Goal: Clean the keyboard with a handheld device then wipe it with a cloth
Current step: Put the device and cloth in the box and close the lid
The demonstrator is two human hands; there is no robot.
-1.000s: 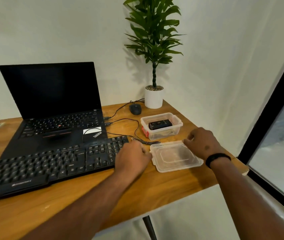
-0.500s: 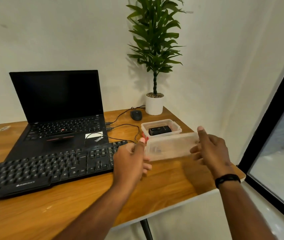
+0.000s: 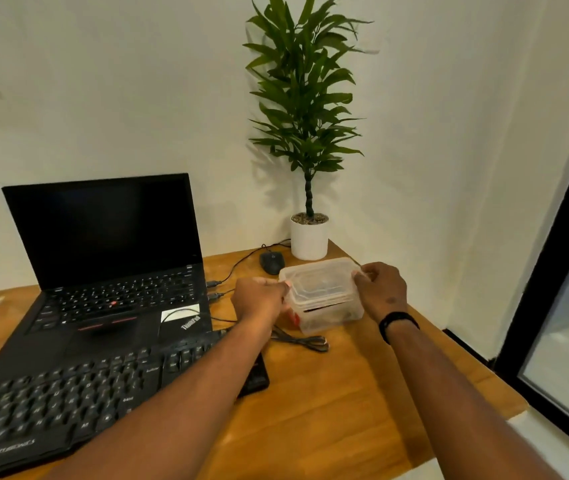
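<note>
- The tabletop [image 3: 328, 410] is bare wood, firm and level, so whatever is set on it stays put.
- The keyboard [image 3: 78, 396], the thing to be cleaned, lies flat at the near left, in front of an open laptop [image 3: 110, 271]. It looks stiff and fairly heavy; its raised keys will likely trap dust and could catch a cloth. The left forearm crosses its right end.
- The clear plastic container [image 3: 324, 299] sits near the back right, between both hands, its lid [image 3: 317, 280] resting on top. It looks light, thin-walled and slippery, prone to flexing if squeezed; the rim corners seem the best hold.
- The left hand [image 3: 259, 301] pinches the lid's left edge; the right hand [image 3: 382, 292] pinches its right edge, fingers curled.
- The handheld device is presumably inside: only a dark shape shows through the wall, too blurred to identify.
</note>
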